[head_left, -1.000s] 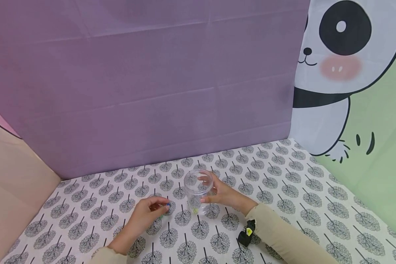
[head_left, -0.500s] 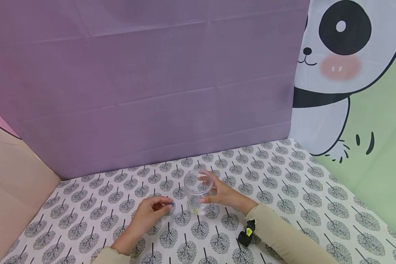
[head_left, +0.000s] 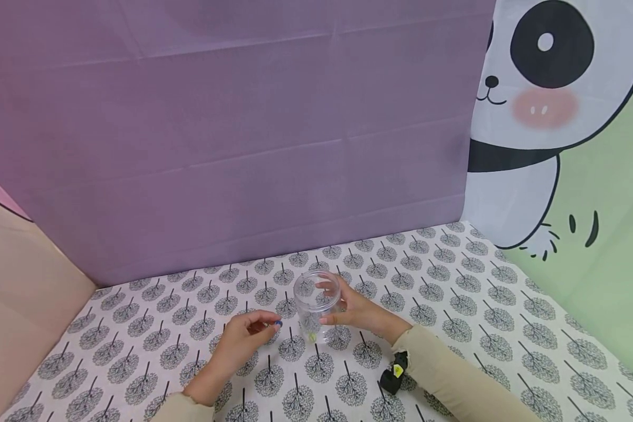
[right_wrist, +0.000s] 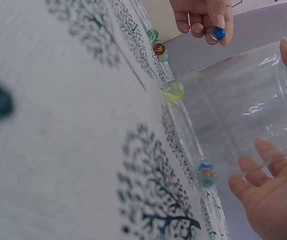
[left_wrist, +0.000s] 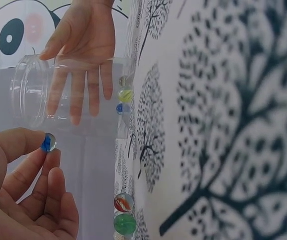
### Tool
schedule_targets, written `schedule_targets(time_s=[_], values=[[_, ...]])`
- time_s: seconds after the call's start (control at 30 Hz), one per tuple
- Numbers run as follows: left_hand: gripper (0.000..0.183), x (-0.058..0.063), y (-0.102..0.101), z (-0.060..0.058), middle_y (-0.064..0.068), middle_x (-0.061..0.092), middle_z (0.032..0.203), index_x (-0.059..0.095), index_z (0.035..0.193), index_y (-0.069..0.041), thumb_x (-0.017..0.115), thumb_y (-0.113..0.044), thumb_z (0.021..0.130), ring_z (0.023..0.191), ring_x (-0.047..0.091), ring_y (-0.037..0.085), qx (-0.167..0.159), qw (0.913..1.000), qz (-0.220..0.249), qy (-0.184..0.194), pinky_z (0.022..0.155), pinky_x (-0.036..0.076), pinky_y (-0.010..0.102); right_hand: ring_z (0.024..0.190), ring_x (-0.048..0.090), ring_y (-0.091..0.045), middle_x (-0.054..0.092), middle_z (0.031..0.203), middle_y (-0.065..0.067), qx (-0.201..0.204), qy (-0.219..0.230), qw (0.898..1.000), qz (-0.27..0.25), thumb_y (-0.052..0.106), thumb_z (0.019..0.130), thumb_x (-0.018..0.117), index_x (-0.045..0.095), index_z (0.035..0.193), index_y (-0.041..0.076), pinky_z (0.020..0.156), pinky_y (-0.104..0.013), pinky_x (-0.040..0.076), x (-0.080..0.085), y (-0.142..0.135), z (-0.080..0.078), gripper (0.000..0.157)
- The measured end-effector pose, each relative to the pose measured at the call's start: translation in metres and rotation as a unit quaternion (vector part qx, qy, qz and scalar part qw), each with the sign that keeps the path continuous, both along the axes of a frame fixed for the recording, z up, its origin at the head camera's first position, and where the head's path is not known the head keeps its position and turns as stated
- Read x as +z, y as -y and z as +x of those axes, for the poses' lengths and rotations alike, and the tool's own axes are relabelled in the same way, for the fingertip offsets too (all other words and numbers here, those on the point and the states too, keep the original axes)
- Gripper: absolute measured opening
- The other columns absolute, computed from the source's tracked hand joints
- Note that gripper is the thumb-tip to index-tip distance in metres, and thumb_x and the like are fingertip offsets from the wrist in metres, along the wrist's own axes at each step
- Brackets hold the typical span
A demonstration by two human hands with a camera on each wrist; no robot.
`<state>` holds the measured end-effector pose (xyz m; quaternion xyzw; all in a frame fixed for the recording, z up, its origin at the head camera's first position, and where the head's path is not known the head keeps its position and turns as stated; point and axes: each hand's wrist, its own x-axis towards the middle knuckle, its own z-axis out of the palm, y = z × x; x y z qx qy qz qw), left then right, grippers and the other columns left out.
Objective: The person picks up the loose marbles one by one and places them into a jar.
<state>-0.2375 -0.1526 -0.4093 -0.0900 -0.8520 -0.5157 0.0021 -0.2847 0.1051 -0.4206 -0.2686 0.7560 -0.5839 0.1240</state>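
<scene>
Between thumb and forefinger, my left hand [head_left: 240, 343] pinches a blue and clear glass marble [left_wrist: 48, 142], held up left of a clear jar [head_left: 310, 319]. The jar stands upright and lidless on the patterned cloth. My right hand [head_left: 356, 308] holds it from the right side, thumb and fingers curved about its wall. Inside, at the bottom, lie several marbles, among them a yellow marble [right_wrist: 174, 91] and a blue one [left_wrist: 120, 108]. In the left wrist view, a red-orange marble [left_wrist: 124, 203] and a green marble [left_wrist: 125, 224] lie on the cloth outside the jar.
A white cloth [head_left: 432, 346] printed with dark trees covers the table. Behind it rises a purple backdrop [head_left: 232, 146], with a panda-printed panel [head_left: 517, 193] on the right. A black wrist device [head_left: 392, 375] sits at the right sleeve's cuff.
My left hand has moved right and slightly away from me, bringing the blue marble nearer the jar. My right hand and the jar have stayed put.
</scene>
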Motion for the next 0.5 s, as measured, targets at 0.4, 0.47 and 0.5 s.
schedule_targets(time_s=[0.4,0.47,0.5], values=[[0.019,0.0019,-0.005,-0.0012,0.002,0.065,0.083,0.07,0.102,-0.005,0.07,-0.008,0.083,0.069,0.054,0.011,-0.004,1.0,0.005,-0.007,0.06,0.046,0.021,0.136,0.031,-0.033,0.032,0.15,-0.009,0.004,-0.004,1.0,0.001,0.022,0.08,0.075,0.015,0.149,0.021,0.11,-0.05,0.026,-0.0032,-0.0003,-0.0024,0.092],[0.02,0.0014,-0.0059,-0.0022,0.002,0.064,0.082,0.07,0.102,-0.005,0.07,-0.008,0.083,0.069,0.054,0.011,-0.002,0.9999,0.009,-0.005,0.06,0.046,0.021,0.136,0.031,-0.033,0.032,0.15,-0.009,0.004,-0.006,1.0,0.001,0.022,0.079,0.075,0.015,0.149,0.022,0.11,-0.05,0.026,-0.0035,-0.0002,-0.0027,0.092],[0.02,0.0013,-0.0064,-0.0026,0.002,0.064,0.082,0.07,0.102,-0.005,0.07,-0.008,0.083,0.069,0.054,0.011,-0.001,0.9999,0.01,-0.005,0.06,0.046,0.021,0.136,0.031,-0.032,0.032,0.15,-0.008,0.004,-0.005,1.0,0.001,0.022,0.079,0.075,0.016,0.149,0.024,0.11,-0.049,0.026,-0.0037,-0.0002,-0.0029,0.092]])
